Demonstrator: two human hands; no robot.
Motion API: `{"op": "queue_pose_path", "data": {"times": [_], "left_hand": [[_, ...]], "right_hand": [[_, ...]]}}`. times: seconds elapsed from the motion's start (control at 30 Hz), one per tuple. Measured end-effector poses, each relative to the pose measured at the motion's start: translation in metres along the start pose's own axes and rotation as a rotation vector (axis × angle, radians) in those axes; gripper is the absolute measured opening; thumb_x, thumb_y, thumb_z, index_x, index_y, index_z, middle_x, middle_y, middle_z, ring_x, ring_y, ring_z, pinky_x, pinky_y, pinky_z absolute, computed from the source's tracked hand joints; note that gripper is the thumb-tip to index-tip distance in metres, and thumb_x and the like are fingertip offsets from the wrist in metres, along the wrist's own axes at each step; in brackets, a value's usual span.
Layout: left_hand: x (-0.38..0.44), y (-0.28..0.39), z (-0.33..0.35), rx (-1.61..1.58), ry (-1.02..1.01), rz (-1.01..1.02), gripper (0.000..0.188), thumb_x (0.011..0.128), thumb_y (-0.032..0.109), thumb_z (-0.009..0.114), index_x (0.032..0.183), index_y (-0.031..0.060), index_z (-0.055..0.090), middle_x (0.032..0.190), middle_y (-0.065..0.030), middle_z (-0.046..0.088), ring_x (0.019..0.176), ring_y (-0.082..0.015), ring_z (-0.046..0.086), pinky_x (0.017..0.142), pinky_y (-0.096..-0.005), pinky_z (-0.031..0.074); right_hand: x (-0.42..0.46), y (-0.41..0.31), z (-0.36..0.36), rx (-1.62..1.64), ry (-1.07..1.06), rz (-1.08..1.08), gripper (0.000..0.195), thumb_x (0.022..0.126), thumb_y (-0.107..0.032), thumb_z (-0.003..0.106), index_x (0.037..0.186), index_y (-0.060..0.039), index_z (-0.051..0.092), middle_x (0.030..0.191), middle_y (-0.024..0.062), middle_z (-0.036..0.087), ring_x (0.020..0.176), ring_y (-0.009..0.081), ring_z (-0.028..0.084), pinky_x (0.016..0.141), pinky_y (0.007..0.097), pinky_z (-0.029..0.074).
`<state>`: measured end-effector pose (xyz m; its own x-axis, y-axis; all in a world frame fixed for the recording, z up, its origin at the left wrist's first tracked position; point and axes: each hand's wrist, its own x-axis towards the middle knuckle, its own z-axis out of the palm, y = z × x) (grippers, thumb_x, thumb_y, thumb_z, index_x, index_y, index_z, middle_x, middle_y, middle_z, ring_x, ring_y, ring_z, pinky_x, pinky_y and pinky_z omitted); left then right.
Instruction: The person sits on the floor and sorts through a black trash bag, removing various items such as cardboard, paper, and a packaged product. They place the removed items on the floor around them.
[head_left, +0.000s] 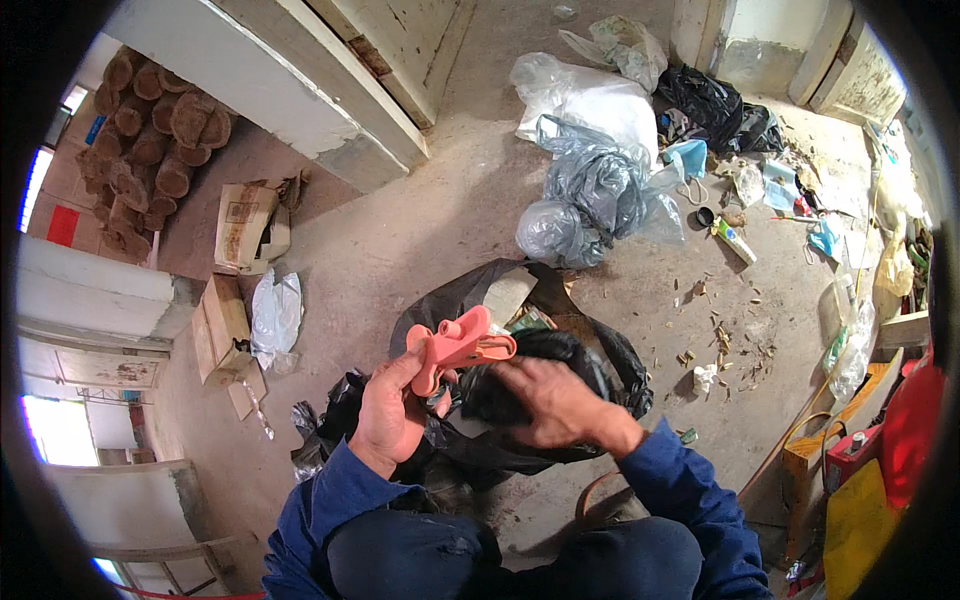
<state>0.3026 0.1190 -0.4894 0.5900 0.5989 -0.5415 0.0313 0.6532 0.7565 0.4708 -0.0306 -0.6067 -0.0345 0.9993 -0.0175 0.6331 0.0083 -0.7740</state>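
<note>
My left hand (390, 409) pinches a coral-red plastic clip-like piece (459, 351) between thumb and fingers, holding it above an open black plastic bag (429, 301). A metal strip shows at the piece's right end. Over the bag's mouth my right hand (559, 401) is motion-blurred, its fingers at a dark bundle (487, 396); whether they grip it cannot be made out. Inside the bag lie a pale flat piece (510, 294), some green-printed packaging (534, 319) and brown cardboard-like material. The bag rests on the concrete floor in front of my knees.
Crumpled grey plastic bags (600, 184) and a white sack (592, 101) lie beyond the bag. Face masks (686, 157), a tube (733, 241) and scraps litter the right. Cardboard boxes (221, 330) sit left, near stacked logs (150, 142). A yellow-orange frame (847, 420) stands right.
</note>
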Motion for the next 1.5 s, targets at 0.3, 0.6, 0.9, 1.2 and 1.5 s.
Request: {"op": "queue_pose_path", "data": {"times": [0.3, 0.6, 0.9, 1.2, 1.5], "left_hand": [[0.001, -0.006, 0.004, 0.318, -0.068, -0.032, 0.035, 0.103, 0.034, 0.059, 0.099, 0.0008, 0.07, 0.08, -0.0028, 0.064, 0.074, -0.0137, 0.06, 0.064, -0.0297, 0.049], [-0.003, -0.005, 0.003, 0.566, -0.103, -0.012, 0.044, 0.102, 0.041, 0.061, 0.1, -0.0013, 0.073, 0.079, 0.0013, 0.062, 0.075, -0.0078, 0.052, 0.07, -0.0238, 0.041], [-0.004, -0.002, 0.004, 0.623, -0.11, -0.021, 0.046, 0.101, 0.042, 0.062, 0.096, -0.0024, 0.073, 0.08, 0.0011, 0.062, 0.075, -0.0078, 0.052, 0.07, -0.0234, 0.041], [-0.002, -0.004, -0.001, 0.422, -0.185, -0.035, 0.049, 0.102, 0.047, 0.059, 0.098, -0.0003, 0.073, 0.087, 0.0012, 0.066, 0.077, -0.0053, 0.055, 0.072, -0.0208, 0.043], [-0.005, 0.007, 0.0, 0.564, -0.064, 0.156, 0.02, 0.096, 0.013, 0.07, 0.11, -0.0005, 0.069, 0.089, 0.0003, 0.066, 0.075, -0.006, 0.057, 0.071, -0.0224, 0.047]], "right_hand": [[-0.003, -0.016, -0.045, 1.087, 0.165, 0.285, 0.071, 0.099, -0.063, 0.05, 0.119, 0.0041, 0.063, 0.093, 0.0118, 0.067, 0.077, 0.0165, 0.064, 0.07, 0.0299, 0.052], [-0.01, -0.034, -0.057, 1.198, 0.051, 0.305, 0.08, 0.094, -0.072, 0.05, 0.107, 0.0062, 0.066, 0.073, 0.0071, 0.061, 0.057, 0.0125, 0.059, 0.052, 0.0256, 0.047], [-0.014, -0.032, -0.057, 1.127, -0.053, 0.349, 0.078, 0.097, -0.068, 0.043, 0.111, 0.0052, 0.065, 0.073, 0.011, 0.064, 0.055, 0.0149, 0.06, 0.051, 0.028, 0.048], [-0.016, -0.023, -0.028, 1.441, -0.031, 0.324, 0.078, 0.1, -0.069, 0.033, 0.113, 0.0016, 0.062, 0.07, 0.0124, 0.063, 0.049, 0.0187, 0.058, 0.054, 0.0309, 0.052], [-0.021, -0.011, -0.029, 1.433, 0.122, 0.366, 0.071, 0.096, -0.065, 0.047, 0.11, 0.0032, 0.06, 0.07, 0.0088, 0.06, 0.052, 0.0189, 0.06, 0.058, 0.0323, 0.053]]}}
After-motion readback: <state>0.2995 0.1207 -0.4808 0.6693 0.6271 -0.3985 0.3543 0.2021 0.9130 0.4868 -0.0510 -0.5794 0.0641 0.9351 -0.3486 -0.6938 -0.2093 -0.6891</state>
